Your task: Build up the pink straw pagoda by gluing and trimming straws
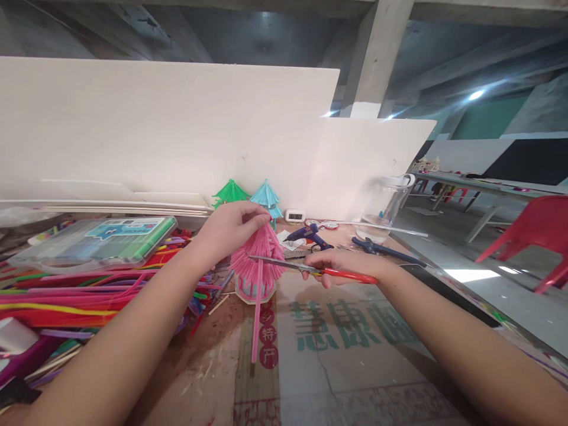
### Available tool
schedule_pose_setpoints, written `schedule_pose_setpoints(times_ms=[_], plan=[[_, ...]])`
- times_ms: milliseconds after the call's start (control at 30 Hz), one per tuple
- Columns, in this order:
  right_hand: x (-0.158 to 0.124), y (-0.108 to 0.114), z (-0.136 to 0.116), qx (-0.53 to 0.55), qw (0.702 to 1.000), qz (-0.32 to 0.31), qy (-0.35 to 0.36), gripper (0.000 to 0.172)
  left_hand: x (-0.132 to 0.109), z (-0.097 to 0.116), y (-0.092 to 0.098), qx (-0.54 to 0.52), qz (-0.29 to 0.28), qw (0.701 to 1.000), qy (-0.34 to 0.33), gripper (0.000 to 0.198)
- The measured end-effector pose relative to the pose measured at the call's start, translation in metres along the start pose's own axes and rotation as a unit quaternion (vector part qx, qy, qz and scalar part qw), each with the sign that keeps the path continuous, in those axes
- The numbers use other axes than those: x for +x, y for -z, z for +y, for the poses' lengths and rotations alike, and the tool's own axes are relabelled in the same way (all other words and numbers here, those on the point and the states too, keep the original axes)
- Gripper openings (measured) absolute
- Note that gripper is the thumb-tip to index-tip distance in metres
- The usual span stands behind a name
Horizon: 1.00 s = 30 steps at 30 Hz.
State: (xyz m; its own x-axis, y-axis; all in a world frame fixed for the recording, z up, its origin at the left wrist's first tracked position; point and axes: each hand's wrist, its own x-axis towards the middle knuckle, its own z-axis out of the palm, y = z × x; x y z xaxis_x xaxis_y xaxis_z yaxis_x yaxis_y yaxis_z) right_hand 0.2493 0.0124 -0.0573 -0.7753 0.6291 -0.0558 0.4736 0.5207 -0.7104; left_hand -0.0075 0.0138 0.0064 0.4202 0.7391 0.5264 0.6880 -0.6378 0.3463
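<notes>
A pink pavilion roof [251,251] made of fuzzy pipe cleaners stands in the middle, on a pale base [255,291] that shows beneath it. My left hand [237,228] pinches the roof's peak between thumb and fingers. One long pink pipe cleaner [256,325] hangs from the roof down past the base. My right hand [331,266] grips scissors [350,276] with red handles. Their blades lie across the front of the roof, at the upper part of the hanging strand; whether they touch it I cannot tell.
Bundles of coloured pipe cleaners [84,302] and a plastic marker case [102,242] lie left. Behind are green [231,192] and blue [265,195] roofs, a small clock [295,215], a glue gun [308,235], pliers [386,251] and a clear jug [386,204]. A red chair [528,231] stands right.
</notes>
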Motion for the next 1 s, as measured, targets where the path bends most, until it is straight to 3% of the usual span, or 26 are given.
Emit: schedule_pose_setpoints(times_ms=[300,567,833,1000], plan=[[-0.001,-0.001,-0.009,-0.002,0.997,0.005,-0.073,0.032,0.0,-0.001,0.0,0.006,0.0,1.0,0.007,0.036],[0.0,-0.002,-0.023,-0.084,0.994,0.06,-0.02,0.007,0.002,-0.007,-0.002,-0.008,-0.001,1.0,0.006,0.036],[0.002,-0.002,-0.024,-0.123,0.99,0.074,-0.002,0.018,0.002,-0.008,-0.001,-0.019,0.008,1.0,0.019,0.035],[-0.003,0.0,-0.019,-0.153,0.988,0.0,-0.031,0.034,0.003,-0.01,-0.002,-0.024,0.012,0.999,0.025,0.035]])
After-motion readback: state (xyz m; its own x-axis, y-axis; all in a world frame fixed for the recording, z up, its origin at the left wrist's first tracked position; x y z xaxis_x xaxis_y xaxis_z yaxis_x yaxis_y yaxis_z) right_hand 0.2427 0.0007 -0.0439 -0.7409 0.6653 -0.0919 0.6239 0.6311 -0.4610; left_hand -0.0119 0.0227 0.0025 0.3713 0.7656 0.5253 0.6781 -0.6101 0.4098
